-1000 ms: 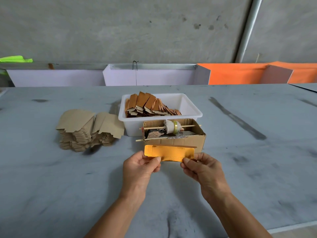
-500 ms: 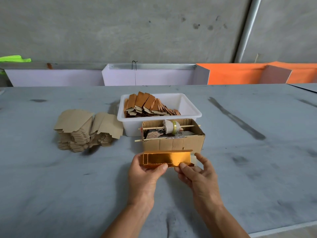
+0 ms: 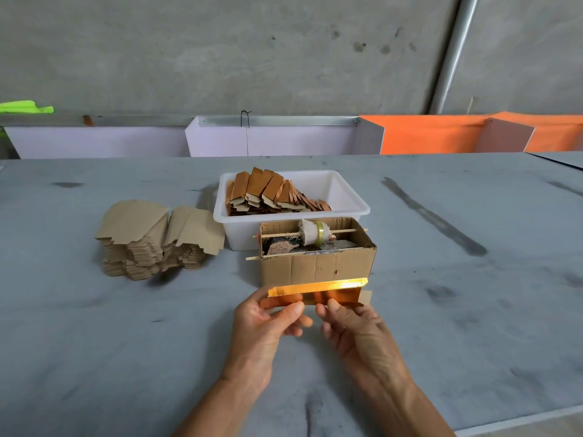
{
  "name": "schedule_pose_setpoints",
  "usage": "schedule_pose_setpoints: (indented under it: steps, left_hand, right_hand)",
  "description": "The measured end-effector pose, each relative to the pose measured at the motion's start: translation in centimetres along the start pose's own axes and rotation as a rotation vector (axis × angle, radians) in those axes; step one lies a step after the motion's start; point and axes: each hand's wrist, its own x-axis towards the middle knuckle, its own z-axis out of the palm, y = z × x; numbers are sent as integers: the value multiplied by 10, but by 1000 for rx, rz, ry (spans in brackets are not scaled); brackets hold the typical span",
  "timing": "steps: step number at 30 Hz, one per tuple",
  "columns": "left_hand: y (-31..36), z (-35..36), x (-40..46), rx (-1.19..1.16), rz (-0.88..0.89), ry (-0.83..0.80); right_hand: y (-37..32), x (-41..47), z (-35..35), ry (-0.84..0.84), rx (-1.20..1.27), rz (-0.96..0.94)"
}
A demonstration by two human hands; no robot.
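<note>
Grey scuffed desk (image 3: 441,310), concrete wall (image 3: 220,58) behind; left hand (image 3: 265,323) and right hand (image 3: 353,326) both pinch gold card (image 3: 315,290).

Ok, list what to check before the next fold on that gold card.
1. Left hand pinches the gold card at its left end: ok.
2. Right hand pinches its lower right edge: ok.
3. Top strip bent over along the whole length: ok, it seems.
4. Card held apart from the cardboard box behind it: cannot tell, they overlap in view.
5. White tub has free room on its right side for the finished piece: ok.
6. Stack of blanks lies left of the tub: ok.
</note>
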Motion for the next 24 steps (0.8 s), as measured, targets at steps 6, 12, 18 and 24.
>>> schedule_pose_setpoints:
  steps: [6, 12, 18, 24]
  left_hand:
    - [18, -7, 6, -327, -388, -168]
    - [17, -2, 13, -160, -581, -151]
    - [15, -4, 18, -83, -698, -244]
    - [13, -1, 21, -8, -679, -160]
  right_hand:
    - [-12, 6, -15, -66, -16, -68]
    - [-13, 6, -21, -102, -53, -37]
    - [-9, 5, -21, -17, -25, 3]
    - [-4, -1, -13, -10, -4, 77]
